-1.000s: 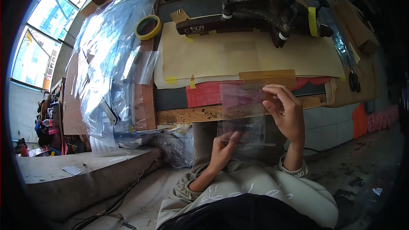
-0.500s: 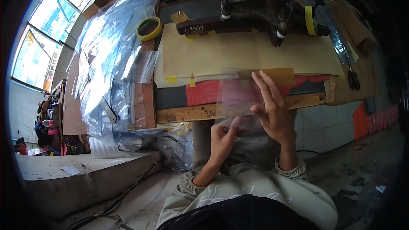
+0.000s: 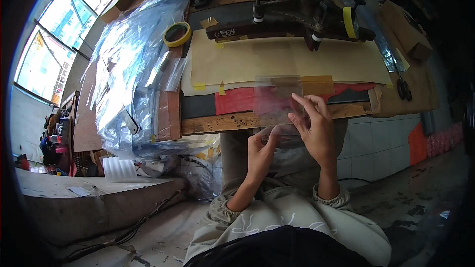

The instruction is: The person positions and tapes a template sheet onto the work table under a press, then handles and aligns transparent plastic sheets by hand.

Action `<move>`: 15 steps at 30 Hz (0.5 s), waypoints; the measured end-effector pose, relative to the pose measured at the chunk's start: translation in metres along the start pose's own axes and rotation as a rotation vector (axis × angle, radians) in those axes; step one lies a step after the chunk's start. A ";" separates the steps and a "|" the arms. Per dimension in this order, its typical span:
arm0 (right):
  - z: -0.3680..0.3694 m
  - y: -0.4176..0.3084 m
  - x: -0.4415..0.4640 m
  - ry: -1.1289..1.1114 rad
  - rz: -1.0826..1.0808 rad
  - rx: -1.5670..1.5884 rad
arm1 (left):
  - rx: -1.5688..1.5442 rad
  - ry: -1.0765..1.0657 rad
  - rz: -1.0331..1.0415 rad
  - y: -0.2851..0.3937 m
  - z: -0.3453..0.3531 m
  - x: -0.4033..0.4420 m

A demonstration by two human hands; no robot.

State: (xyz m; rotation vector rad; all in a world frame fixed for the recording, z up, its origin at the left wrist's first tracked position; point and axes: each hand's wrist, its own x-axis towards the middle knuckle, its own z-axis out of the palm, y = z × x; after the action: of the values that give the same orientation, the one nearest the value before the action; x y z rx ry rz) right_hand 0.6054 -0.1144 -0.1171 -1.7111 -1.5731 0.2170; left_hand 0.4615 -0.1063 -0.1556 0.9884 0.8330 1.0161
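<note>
A clear plastic sheet (image 3: 273, 100) hangs over the table's wooden front edge (image 3: 217, 123), across red material (image 3: 235, 101). My left hand (image 3: 261, 154) pinches its lower part between thumb and fingers. At the sheet's right side is my right hand (image 3: 316, 128), thumb and fingertips apart by a small gap, with the fingers curved and nothing clearly held between them. Beyond both hands lies a large cream paper (image 3: 237, 64), with an amber strip (image 3: 317, 85) at its near edge.
A dark clamp-like frame (image 3: 287, 24) stands across the back of the paper. Yellow tape (image 3: 177, 34) rests at the left near piled clear plastic (image 3: 123, 69). Black-handled scissors (image 3: 404, 89) lie at the right, beside brown paper (image 3: 425, 84).
My right hand has moved left and opened from its hold near the sheet's right edge. My left hand has risen slightly. The view has shifted a little.
</note>
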 end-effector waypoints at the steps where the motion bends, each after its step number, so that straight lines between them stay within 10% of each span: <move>1: 0.001 0.000 0.001 0.017 0.037 0.043 | -0.038 -0.009 -0.040 -0.003 -0.003 0.001; 15: 0.007 -0.004 0.021 0.186 0.188 0.152 | -0.159 -0.087 -0.045 0.010 -0.008 -0.005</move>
State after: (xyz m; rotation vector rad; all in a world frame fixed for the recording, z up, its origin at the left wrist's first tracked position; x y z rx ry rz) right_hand 0.6032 -0.0926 -0.1116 -1.7076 -1.2315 0.2568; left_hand 0.4497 -0.1072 -0.1487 0.8683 0.6894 0.9783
